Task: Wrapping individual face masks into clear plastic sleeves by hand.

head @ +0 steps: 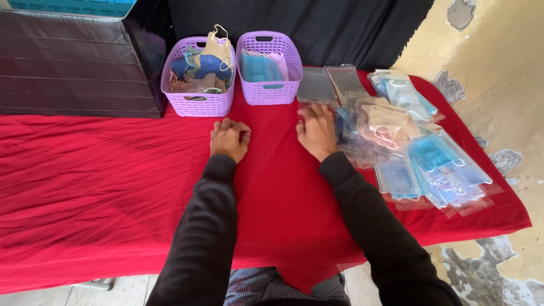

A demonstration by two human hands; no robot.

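From my remote seat, I see both hands resting on the red tablecloth point(102, 170), black sleeves reaching forward. My left hand point(229, 139) is clenched into a loose fist, knuckles down on the cloth, gripping nothing. My right hand point(317, 130) lies flatter, fingers curled onto the edge of a clear plastic sleeve point(315, 86) that stretches away just beyond the fingertips; whether it pinches the sleeve or only presses on it, I cannot tell. Directly right of that hand spreads a heap of bagged face masks point(419, 153), blue, pink and beige. Beyond my left hand stands a purple basket of loose coloured masks point(198, 76); beyond the gap between both hands, a second purple basket with blue masks point(268, 68). Far left of my left hand sits a black box point(73, 62).
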